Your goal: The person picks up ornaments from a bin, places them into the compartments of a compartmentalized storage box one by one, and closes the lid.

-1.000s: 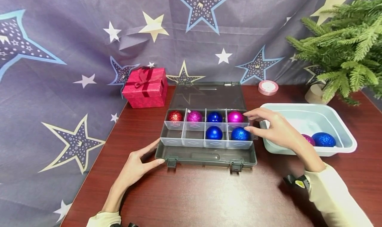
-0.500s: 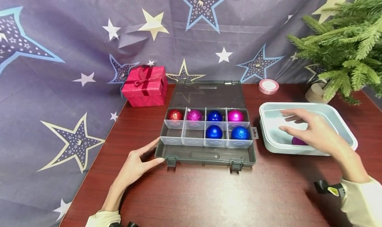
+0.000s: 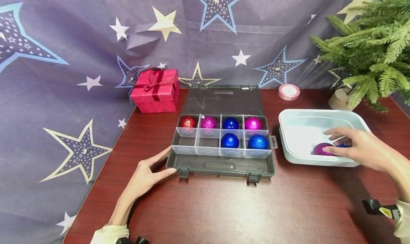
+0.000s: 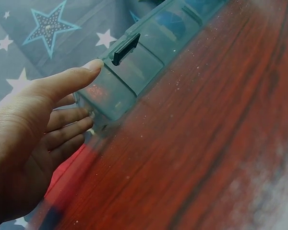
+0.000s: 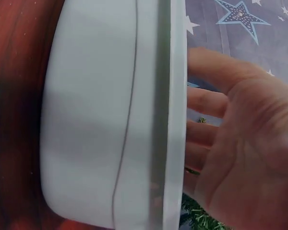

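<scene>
the right hand (image 3: 362,146) is hovering over the near right part of the pale tub (image 3: 307,160), its thumb and fingers standing parted rather than clenching anything. the glittery purple ball (image 3: 320,150) is lying on the tub's floor just under the thumb tip, which is overlapping it in the head view; whether skin is touching ball i cannot tell, since the tub's wall is hiding the fingertips from the right wrist camera. a blue ball (image 3: 343,145) is peeking out behind, mostly covered by the hand. well apart, the left hand (image 3: 142,176) is resting loosely at the near left corner of the grey case (image 3: 221,168), thumb touching its front edge, fingers lying along its side. six balls are sitting in the case's compartments, four in the far row, two in the near row's right half.
</scene>
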`<state>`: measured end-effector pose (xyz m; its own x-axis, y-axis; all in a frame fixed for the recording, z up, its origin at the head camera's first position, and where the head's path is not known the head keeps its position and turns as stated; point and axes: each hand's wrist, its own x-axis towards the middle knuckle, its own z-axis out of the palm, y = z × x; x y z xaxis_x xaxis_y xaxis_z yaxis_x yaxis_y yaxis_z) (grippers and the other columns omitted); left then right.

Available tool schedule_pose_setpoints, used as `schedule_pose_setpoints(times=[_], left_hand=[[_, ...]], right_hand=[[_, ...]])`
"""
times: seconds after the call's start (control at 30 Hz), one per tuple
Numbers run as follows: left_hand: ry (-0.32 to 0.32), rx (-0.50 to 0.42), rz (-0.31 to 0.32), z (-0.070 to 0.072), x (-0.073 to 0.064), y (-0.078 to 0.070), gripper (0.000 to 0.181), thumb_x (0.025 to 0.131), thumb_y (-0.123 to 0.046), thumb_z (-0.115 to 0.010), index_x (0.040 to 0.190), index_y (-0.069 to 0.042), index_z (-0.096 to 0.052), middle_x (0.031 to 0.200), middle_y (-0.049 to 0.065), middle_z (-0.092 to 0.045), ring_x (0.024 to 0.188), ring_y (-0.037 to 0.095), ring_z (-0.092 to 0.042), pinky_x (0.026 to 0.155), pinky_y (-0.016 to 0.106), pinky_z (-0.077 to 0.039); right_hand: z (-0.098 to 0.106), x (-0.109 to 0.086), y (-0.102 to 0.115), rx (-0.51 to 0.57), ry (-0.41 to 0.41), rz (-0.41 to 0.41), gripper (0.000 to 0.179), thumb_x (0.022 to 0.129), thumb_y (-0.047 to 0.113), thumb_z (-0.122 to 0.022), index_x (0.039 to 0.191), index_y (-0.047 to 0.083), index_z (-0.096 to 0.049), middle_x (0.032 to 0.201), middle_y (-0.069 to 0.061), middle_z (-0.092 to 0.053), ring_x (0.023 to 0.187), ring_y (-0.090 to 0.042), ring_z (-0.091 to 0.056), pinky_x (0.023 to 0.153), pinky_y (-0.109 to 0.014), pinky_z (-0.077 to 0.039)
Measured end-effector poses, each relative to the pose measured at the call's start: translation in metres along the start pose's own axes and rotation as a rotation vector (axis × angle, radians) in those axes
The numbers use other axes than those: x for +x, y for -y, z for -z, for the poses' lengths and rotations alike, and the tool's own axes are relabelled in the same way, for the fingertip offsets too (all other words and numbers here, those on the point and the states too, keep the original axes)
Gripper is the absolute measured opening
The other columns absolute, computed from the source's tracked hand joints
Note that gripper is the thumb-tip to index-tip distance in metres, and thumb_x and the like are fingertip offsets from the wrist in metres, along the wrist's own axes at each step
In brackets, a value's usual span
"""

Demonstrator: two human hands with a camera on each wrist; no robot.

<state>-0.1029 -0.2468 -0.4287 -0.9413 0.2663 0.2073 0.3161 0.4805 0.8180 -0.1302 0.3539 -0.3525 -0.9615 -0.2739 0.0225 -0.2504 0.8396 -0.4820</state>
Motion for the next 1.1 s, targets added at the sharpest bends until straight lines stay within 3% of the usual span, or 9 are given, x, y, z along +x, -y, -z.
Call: schedule_pose_setpoints(times=[0.17, 0.27, 0.5, 0.77, 0.9, 1.1], left_hand=[[0.004, -0.004, -0.001, -0.001, 0.000, 0.002, 0.069, 0.087, -0.024, -0.087, 0.150, -0.027, -0.058, 0.137, -0.005, -0.065, 0.131, 0.013, -0.057, 0.107, 0.018, -0.040], [0.005, -0.007, 0.004, -0.001, 0.000, 0.002, 0.069, 0.087, -0.025, -0.087, 0.149, -0.029, -0.058, 0.137, -0.006, -0.066, 0.131, 0.014, -0.057, 0.108, 0.019, -0.041], [0.005, -0.010, 0.006, -0.001, 0.000, 0.003, 0.068, 0.087, -0.026, -0.087, 0.149, -0.029, -0.058, 0.138, -0.006, -0.065, 0.132, 0.015, -0.057, 0.108, 0.020, -0.040], [0.000, -0.005, 0.013, 0.000, 0.000, 0.003, 0.069, 0.087, -0.026, -0.087, 0.149, -0.032, -0.058, 0.138, -0.009, -0.065, 0.132, 0.014, -0.057, 0.108, 0.018, -0.040], [0.000, 0.003, 0.013, 0.000, -0.001, 0.003, 0.069, 0.087, -0.025, -0.087, 0.149, -0.032, -0.058, 0.137, -0.009, -0.065, 0.131, 0.013, -0.057, 0.107, 0.018, -0.040], [-0.002, -0.004, 0.007, -0.001, 0.000, 0.003, 0.069, 0.087, -0.024, -0.087, 0.149, -0.030, -0.058, 0.136, -0.007, -0.066, 0.131, 0.014, -0.058, 0.107, 0.018, -0.040]], right_hand=[[0.001, 0.002, -0.004, -0.034, 0.069, -0.005, 0.046, 0.088, 0.019, -0.084, 0.123, -0.005, -0.067, 0.101, -0.014, -0.074, 0.086, -0.023, -0.071, 0.068, -0.024, -0.052], [0.002, 0.005, -0.005, -0.050, 0.103, -0.008, 0.047, 0.087, 0.017, -0.084, 0.123, -0.008, -0.066, 0.100, -0.011, -0.073, 0.086, -0.026, -0.071, 0.069, -0.026, -0.053], [0.002, 0.011, -0.006, -0.112, 0.149, 0.045, 0.040, 0.085, 0.012, -0.084, 0.117, -0.007, -0.069, 0.093, -0.001, -0.072, 0.081, -0.006, -0.065, 0.071, -0.030, -0.054], [0.003, 0.016, -0.002, -0.153, 0.207, 0.078, 0.029, 0.087, 0.014, -0.082, 0.110, -0.002, -0.075, 0.098, -0.005, -0.075, 0.086, -0.009, -0.062, 0.077, -0.034, -0.054], [0.001, 0.017, 0.000, -0.143, 0.197, 0.071, 0.028, 0.088, 0.017, -0.082, 0.110, 0.000, -0.076, 0.098, -0.004, -0.075, 0.084, -0.007, -0.059, 0.076, -0.033, -0.053], [-0.003, 0.016, 0.001, -0.080, 0.081, 0.064, 0.042, 0.088, 0.022, -0.084, 0.120, -0.001, -0.072, 0.101, -0.009, -0.075, 0.086, -0.005, -0.064, 0.075, -0.023, -0.050]])
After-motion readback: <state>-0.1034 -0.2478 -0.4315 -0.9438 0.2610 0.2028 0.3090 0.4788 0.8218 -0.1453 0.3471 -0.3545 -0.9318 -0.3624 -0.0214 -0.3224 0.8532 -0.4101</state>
